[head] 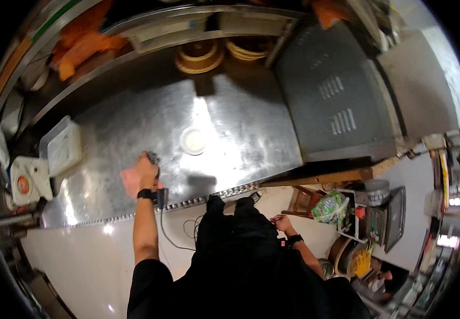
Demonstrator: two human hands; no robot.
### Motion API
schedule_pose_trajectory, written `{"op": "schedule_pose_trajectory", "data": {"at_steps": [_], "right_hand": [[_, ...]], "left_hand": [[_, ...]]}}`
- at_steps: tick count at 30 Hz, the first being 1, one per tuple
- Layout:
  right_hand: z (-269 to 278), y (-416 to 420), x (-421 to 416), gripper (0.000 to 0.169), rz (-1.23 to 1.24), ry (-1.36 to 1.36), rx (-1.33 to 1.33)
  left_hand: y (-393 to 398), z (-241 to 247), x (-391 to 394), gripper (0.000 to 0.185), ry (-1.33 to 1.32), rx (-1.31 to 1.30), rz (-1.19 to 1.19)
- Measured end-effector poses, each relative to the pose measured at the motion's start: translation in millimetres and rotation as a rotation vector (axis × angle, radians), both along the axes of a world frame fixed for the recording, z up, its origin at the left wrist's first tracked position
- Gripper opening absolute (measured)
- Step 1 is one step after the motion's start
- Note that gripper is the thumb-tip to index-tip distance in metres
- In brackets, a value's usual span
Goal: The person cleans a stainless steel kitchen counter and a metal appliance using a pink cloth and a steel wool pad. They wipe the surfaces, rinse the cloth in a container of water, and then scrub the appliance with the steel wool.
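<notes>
My left hand [147, 169] is on the stainless-steel worktop [106, 131], its fingers around a dark, speckled thing [152, 158] that looks like a metal scourer. Beneath and beside this hand is a pink cloth [131, 180]; whether the hand also grips it is unclear. A small, round white dish [194, 140] stands on the steel to the right of the hand. My right hand [283, 223] hangs beside my body, off the worktop, with its fingers bent; whether it holds something cannot be made out.
Translucent plastic container [65, 149] at the worktop's left; bamboo steamers [199, 60] under the rear shelf. A grey metal cabinet [333, 95] bounds the right side. A cable [170, 239] hangs from my left wrist. Right of me are a wooden stool [302, 201] and a green plastic bag [330, 208].
</notes>
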State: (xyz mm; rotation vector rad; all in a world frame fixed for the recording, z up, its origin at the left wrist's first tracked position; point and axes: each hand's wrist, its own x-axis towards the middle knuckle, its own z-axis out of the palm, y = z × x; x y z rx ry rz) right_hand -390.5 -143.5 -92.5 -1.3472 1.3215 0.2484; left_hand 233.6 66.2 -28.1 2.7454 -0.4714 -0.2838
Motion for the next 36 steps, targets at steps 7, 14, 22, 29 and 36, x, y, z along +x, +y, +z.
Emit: {"op": "schedule_pose_trajectory", "data": {"at_steps": [7,14,22,29,36], "right_hand": [[3,1,-25,0.031,0.048,0.169,-0.139],[7,-24,-82,0.021,-0.048,0.129,-0.150],[64,-115,-117,0.024,0.035,-0.053,-0.449],[165,-181,-118,0.022,0.155,-0.147,-0.660],[296,-200,-101,0.014,-0.095,-0.362,-0.845]], "left_hand": [[-28,3,-41,0.040,-0.083,-0.260,-0.230],[-156,123,-197,0.044,0.359,-0.821,-0.587],[-343,311,-395,0.035,0.525,-1.187,-0.697],[-384,333,-461,0.041,0.208,-1.224,-0.589],[-383,336,-466,0.035,0.064,-1.111,-0.649]]}}
